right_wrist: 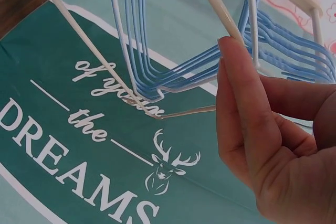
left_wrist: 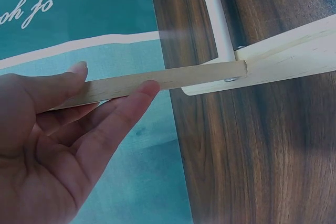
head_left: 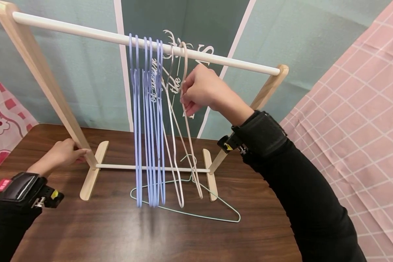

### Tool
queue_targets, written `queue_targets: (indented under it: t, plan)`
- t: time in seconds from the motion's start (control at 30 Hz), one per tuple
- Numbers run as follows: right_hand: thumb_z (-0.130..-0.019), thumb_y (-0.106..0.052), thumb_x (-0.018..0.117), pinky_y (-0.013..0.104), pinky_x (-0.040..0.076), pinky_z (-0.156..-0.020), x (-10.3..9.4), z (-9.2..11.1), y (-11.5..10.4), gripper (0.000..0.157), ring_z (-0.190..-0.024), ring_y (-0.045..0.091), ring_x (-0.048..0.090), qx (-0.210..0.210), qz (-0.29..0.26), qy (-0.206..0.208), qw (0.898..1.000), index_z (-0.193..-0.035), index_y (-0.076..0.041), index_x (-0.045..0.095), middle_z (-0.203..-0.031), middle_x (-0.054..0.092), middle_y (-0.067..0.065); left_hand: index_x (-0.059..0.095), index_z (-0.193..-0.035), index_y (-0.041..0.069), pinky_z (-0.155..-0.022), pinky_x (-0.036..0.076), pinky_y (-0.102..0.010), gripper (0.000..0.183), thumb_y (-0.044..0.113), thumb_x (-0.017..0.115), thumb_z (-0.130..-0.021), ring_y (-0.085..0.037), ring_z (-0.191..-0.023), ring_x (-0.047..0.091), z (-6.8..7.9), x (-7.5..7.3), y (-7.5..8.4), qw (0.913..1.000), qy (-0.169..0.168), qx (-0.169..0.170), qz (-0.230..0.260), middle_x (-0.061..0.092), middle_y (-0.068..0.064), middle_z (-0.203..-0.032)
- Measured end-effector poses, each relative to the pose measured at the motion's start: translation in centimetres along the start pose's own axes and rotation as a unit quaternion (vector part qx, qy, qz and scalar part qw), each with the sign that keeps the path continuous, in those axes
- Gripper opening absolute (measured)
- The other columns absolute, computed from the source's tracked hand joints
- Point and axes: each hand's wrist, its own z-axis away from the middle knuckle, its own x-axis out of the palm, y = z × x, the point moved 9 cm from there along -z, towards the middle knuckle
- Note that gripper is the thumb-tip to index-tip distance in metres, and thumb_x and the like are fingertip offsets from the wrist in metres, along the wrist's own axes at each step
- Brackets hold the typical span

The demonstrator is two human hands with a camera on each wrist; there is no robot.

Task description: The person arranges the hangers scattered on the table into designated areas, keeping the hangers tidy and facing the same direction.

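My right hand (head_left: 203,87) pinches a beige hanger (head_left: 185,60) between thumb and fingers, just below its hook, which loops over the rack's white top rail (head_left: 75,31). In the right wrist view the beige hanger (right_wrist: 212,1) runs into the fingertips. Left of it hangs a white hanger (head_left: 181,200) with a metal hook. Several blue hangers (head_left: 137,127) are bunched further left on the rail. Low down, my left hand (head_left: 63,151) grips the rack's left wooden upright (head_left: 52,83), with thumb and fingers on either side of that post (left_wrist: 194,74).
A pale green hanger (head_left: 238,217) lies flat on the dark wooden table (head_left: 101,233), partly beneath the hanging ones. The rack's lower rail (head_left: 118,166) joins its two feet. Its right upright (head_left: 266,91) stands behind my right forearm. Printed cloths hang behind and beside the table.
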Motion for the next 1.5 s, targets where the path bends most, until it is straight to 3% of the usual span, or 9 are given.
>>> queue_targets:
  t: [0.5, 0.67, 1.1, 1.5]
  plan:
    - [-0.083, 0.007, 0.059, 0.034, 0.053, -0.057, 0.79, -0.14, 0.11, 0.011, -0.054, 0.024, 0.064, -0.007, -0.014, 0.002, 1.0, -0.072, 0.01, 0.06, -0.065, 0.06, 0.016, 0.06, -0.088, -0.016, -0.05, 0.042, -0.03, 0.038, 0.021, 0.053, -0.093, -0.012, -0.054, 0.057, 0.01, 0.16, -0.06, 1.0, 0.006, 0.001, 0.001, 0.063, -0.005, -0.062]
    - [-0.083, 0.006, 0.059, 0.033, 0.053, -0.056, 0.85, -0.23, 0.35, 0.012, -0.053, 0.024, 0.064, -0.011, -0.016, 0.011, 1.0, -0.072, 0.009, 0.06, -0.061, 0.06, 0.015, 0.06, -0.089, -0.017, -0.05, 0.044, -0.03, 0.038, 0.02, 0.053, -0.093, -0.017, -0.058, 0.061, -0.04, 0.15, -0.12, 1.0, 0.005, 0.0, 0.005, 0.063, -0.005, -0.063]
    - [-0.086, 0.0, 0.059, 0.033, 0.053, -0.053, 0.86, 0.05, 0.26, 0.01, -0.053, 0.023, 0.064, -0.029, 0.006, 0.027, 0.999, -0.078, 0.005, 0.063, -0.063, 0.061, 0.016, 0.06, -0.089, -0.016, -0.05, 0.042, -0.03, 0.038, 0.02, 0.052, -0.094, -0.016, -0.057, 0.059, -0.01, 0.18, -0.03, 1.0, 0.006, 0.004, 0.004, 0.063, -0.004, -0.063]
    - [-0.085, 0.0, 0.054, 0.031, 0.052, -0.05, 0.68, 0.67, -0.17, 0.017, -0.05, 0.021, 0.063, -0.043, 0.044, 0.04, 0.997, -0.072, 0.004, 0.063, -0.059, 0.059, 0.014, 0.059, -0.09, -0.018, -0.05, 0.042, -0.03, 0.039, 0.02, 0.053, -0.093, -0.02, -0.059, 0.061, 0.03, 0.21, 0.24, 0.9999, 0.007, 0.009, 0.002, 0.063, -0.003, -0.063]
